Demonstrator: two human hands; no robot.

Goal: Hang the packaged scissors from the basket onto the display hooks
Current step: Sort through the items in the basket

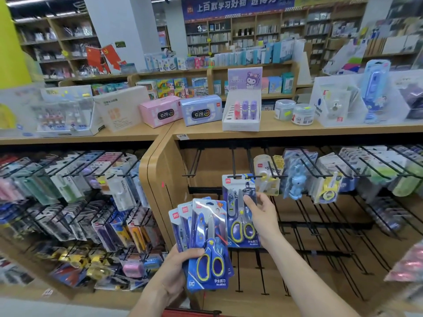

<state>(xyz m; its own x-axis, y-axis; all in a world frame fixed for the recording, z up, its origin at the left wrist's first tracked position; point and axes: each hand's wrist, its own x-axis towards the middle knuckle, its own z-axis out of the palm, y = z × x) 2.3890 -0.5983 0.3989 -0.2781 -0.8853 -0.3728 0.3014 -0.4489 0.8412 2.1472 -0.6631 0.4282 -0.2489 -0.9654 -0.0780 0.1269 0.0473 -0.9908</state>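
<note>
My left hand [180, 264] grips a fanned stack of scissor packs [206, 245] near their lower edge, thumb curled over the front card. I cannot count them exactly; three or four card tops show, and only the front one is fully in sight. It carries a red logo at the top corner, a Superman shield, "DC" at the bottom left, and "学生剪刀" with a number beneath that I can't read surely. The scissors inside have blue handles edged in yellow.

My right hand [261, 212] is at the right edge of one more pack, the Batman scissor pack [240, 211], with my thumb lying across its front. My fingers go behind the card, so I cannot tell how tightly they hold it. Its top slot sits at the tip of a black display hook [233, 163], and I can't tell whether the hook has passed through. This card also shows the red logo, a bat emblem, "DC" and "学生剪刀".

The basket [192, 313] is cut off at the bottom edge; only a strip of red rim shows.

On the wooden shelf top [286, 130] stand a pink clock box [160, 110] and a blue clock box [201, 109], both displays reading "10:28". A hanging pack [122, 188] to the left reads "KAACA". The far banner [235, 5] has large Chinese characters, partly cropped and blurred.
</note>
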